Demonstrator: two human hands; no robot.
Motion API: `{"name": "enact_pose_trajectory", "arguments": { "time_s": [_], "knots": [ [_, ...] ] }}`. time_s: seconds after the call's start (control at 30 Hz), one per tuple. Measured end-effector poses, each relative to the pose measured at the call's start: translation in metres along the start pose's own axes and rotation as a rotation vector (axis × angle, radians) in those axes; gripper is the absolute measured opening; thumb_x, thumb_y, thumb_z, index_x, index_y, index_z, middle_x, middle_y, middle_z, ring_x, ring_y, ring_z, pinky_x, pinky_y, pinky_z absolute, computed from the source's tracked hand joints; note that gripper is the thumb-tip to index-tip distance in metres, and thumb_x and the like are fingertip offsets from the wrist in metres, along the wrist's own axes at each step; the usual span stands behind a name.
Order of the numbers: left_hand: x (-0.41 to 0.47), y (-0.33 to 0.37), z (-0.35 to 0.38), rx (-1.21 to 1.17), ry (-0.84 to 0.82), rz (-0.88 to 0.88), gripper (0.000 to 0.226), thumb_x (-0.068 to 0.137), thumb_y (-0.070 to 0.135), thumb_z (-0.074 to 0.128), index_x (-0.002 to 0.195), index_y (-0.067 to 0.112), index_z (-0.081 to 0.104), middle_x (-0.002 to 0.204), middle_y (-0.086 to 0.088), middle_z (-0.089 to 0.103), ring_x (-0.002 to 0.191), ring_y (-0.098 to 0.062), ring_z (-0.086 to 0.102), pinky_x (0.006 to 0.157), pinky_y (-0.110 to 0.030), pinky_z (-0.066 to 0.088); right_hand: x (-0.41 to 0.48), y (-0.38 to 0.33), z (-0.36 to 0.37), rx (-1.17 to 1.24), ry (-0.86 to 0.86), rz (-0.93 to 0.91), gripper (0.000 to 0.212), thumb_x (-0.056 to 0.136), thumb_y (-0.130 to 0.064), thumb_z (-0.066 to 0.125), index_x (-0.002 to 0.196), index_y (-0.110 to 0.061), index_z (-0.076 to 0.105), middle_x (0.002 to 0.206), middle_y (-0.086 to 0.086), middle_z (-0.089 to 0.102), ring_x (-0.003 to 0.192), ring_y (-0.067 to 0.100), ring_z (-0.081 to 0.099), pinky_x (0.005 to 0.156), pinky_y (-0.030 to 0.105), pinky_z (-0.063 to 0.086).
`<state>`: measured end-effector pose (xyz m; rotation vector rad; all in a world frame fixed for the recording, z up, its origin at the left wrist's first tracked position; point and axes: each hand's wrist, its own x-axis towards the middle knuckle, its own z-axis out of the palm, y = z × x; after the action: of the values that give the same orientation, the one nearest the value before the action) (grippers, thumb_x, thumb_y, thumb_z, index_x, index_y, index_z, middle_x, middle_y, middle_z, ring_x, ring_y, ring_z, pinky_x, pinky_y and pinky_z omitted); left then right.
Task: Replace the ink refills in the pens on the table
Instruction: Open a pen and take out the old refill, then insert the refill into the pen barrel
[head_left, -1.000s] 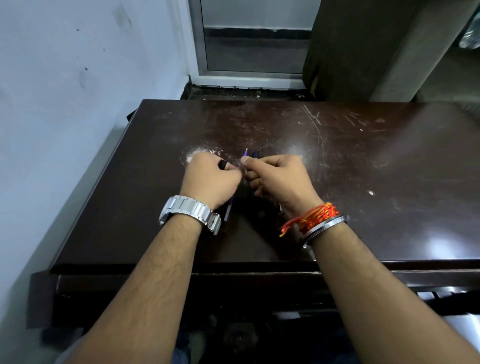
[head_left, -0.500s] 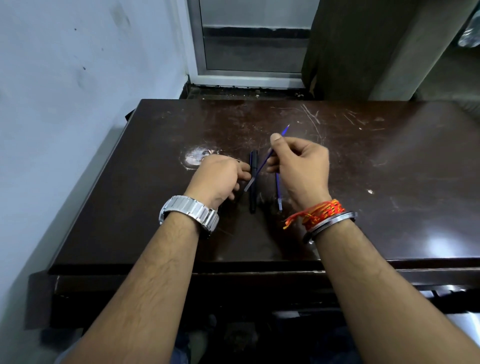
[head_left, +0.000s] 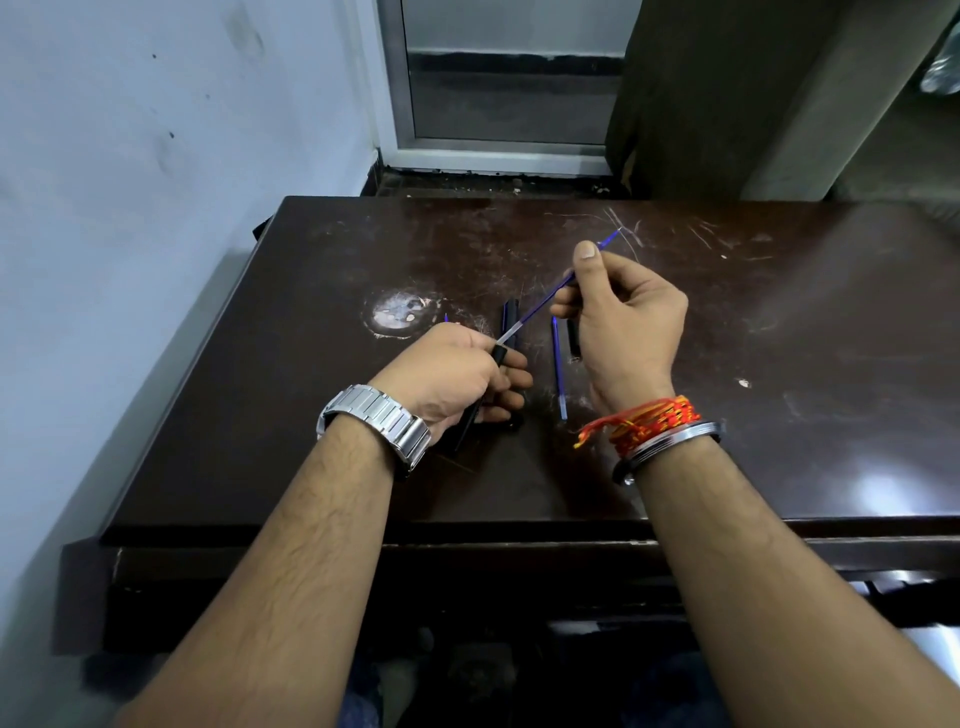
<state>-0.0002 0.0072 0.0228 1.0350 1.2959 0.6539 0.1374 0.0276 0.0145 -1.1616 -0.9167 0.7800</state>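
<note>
Right hand (head_left: 631, 332) pinches refill (head_left: 540, 309); its tip enters left-held pen barrel (head_left: 500, 355).

Dark brown glossy table (head_left: 779, 364), scratches toward far edge. Round worn pale patch (head_left: 402, 314) left of centre. Light glare (head_left: 878, 488) near right front corner. Pale bluish-white wall (head_left: 156, 156) on left, few dark specks and smudges, just beside table's left edge. Metal-framed glass panel (head_left: 511, 78) behind table, dirt along sill (head_left: 498, 156). Dark brown curtain or panel (head_left: 701, 93) right of it, cannot tell which. Grey pillar (head_left: 841, 104) far right. Dim, cool light.
</note>
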Motion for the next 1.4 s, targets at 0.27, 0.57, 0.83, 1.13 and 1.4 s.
{"name": "enact_pose_trajectory", "arguments": {
  "time_s": [0.27,0.57,0.83,1.13,1.4],
  "knots": [
    [-0.004,0.001,0.001,-0.034,-0.018,0.052,0.027,0.088,-0.018,0.043,0.095,-0.001,0.063,0.077,-0.009,0.064,0.063,-0.016,0.06,0.06,-0.025,0.05,-0.001,0.005,0.002,-0.09,-0.125,0.041,0.025,0.089,-0.028,0.073,0.066,-0.02,0.072,0.048,-0.005,0.06,0.044,0.008,0.053,0.048,0.026,0.049],
    [-0.005,0.001,0.0,-0.171,-0.016,0.104,0.028,0.088,-0.019,0.046,0.085,0.002,0.064,0.071,-0.006,0.068,0.06,-0.015,0.065,0.063,-0.028,0.056,-0.012,0.008,0.007,-0.115,-0.364,0.166,0.026,0.081,-0.034,0.08,0.068,-0.013,0.076,0.049,-0.004,0.059,0.042,0.007,0.055,0.043,0.023,0.048],
    [-0.006,0.004,0.001,-0.254,0.002,0.142,0.02,0.088,-0.019,0.048,0.097,-0.011,0.064,0.073,-0.011,0.068,0.055,-0.013,0.068,0.055,-0.025,0.058,-0.012,0.008,0.007,-0.174,-0.405,0.139,0.021,0.082,-0.033,0.078,0.064,-0.023,0.077,0.05,-0.008,0.065,0.044,0.002,0.056,0.046,0.021,0.049],
    [-0.001,0.005,-0.003,-0.253,0.147,0.135,0.023,0.091,-0.014,0.051,0.108,-0.002,0.062,0.085,-0.01,0.066,0.068,-0.015,0.066,0.068,-0.027,0.059,0.018,0.003,-0.021,-0.39,-0.061,0.199,0.024,0.082,-0.04,0.069,0.064,-0.027,0.076,0.054,-0.008,0.062,0.05,0.009,0.054,0.054,0.03,0.048],
    [0.002,0.003,-0.001,-0.243,0.172,0.132,0.02,0.088,-0.011,0.057,0.093,0.006,0.066,0.076,-0.006,0.063,0.073,-0.017,0.068,0.07,-0.026,0.06,0.019,0.003,-0.036,-0.851,-0.039,0.075,0.014,0.081,-0.018,0.065,0.079,-0.014,0.079,0.076,0.005,0.072,0.08,0.019,0.066,0.069,0.021,0.045]
  ]
}}
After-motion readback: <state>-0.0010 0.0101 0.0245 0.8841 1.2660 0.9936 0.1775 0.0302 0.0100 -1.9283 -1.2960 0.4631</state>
